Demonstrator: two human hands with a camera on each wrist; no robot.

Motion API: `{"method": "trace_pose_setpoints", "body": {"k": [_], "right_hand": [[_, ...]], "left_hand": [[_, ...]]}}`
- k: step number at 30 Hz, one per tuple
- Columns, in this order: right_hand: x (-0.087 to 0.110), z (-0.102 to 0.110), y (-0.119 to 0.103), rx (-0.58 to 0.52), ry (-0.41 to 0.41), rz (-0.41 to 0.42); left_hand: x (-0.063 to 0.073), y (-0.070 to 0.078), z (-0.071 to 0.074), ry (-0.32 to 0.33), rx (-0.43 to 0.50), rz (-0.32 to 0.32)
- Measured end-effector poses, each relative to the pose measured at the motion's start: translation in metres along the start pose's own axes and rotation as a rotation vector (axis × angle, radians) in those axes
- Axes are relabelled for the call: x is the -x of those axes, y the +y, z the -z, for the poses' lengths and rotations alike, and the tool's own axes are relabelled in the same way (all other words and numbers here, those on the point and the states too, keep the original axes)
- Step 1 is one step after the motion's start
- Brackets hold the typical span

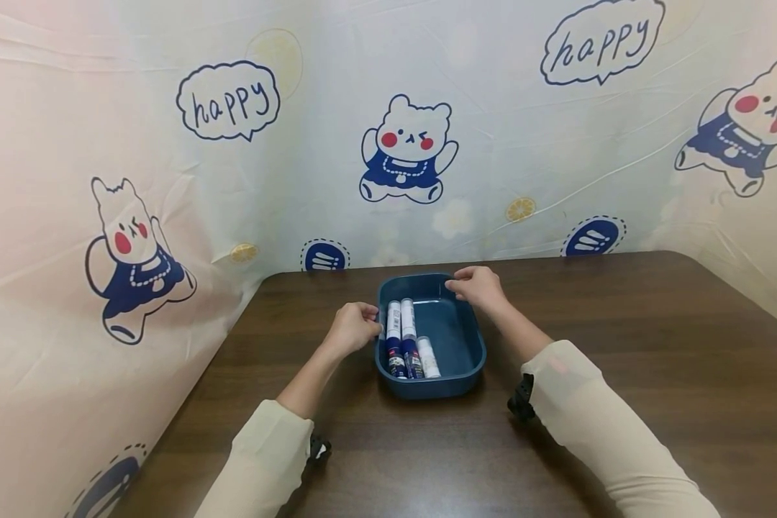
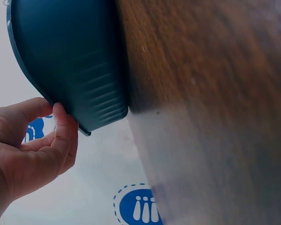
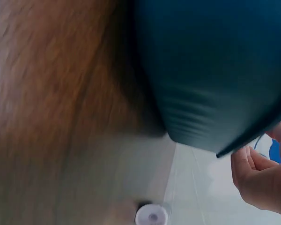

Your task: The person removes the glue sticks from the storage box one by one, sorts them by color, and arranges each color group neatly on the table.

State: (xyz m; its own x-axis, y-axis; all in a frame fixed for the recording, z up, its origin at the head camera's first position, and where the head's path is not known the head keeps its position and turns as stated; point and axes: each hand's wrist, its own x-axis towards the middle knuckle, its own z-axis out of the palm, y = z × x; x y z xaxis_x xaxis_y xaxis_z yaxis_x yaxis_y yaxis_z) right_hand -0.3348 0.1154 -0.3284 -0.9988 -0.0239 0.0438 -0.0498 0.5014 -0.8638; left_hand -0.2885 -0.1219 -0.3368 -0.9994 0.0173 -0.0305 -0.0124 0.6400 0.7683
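My left hand (image 1: pixel 352 327) and right hand (image 1: pixel 481 288) pinch the blue rounded plastic bin (image 1: pixel 430 389) at nine and one o'clock; three slim, partly white cylinders (image 1: pixel 394 322) already lie inside; what's left is unclear.

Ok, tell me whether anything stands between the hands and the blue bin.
Nothing visible does: the left hand touches the left rim of the blue bin, the right hand its far right corner; the tubes are inside it.

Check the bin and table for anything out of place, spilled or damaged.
In the right wrist view, a white round object by the edge of the table looks out of place, apart from the tubes in the bin. No spill or damage shows.
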Motion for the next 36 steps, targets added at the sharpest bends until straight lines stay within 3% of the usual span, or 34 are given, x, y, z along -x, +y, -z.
{"method": "trace_pose_setpoints", "body": {"k": [7,15,19,36], "right_hand": [[-0.003,-0.013,-0.006,0.057,-0.074,0.021],[-0.008,-0.027,-0.012,0.159,-0.188,0.008],[-0.011,-0.034,-0.013,0.146,-0.235,-0.013],[-0.008,-0.055,-0.016,0.184,-0.313,-0.146]], "left_hand": [[0.0,0.0,-0.001,0.018,-0.038,-0.049],[0.0,-0.001,0.0,0.014,-0.025,-0.031],[0.0,0.0,0.0,0.014,-0.028,-0.03],[-0.001,0.001,0.0,0.019,-0.027,-0.029]]}}
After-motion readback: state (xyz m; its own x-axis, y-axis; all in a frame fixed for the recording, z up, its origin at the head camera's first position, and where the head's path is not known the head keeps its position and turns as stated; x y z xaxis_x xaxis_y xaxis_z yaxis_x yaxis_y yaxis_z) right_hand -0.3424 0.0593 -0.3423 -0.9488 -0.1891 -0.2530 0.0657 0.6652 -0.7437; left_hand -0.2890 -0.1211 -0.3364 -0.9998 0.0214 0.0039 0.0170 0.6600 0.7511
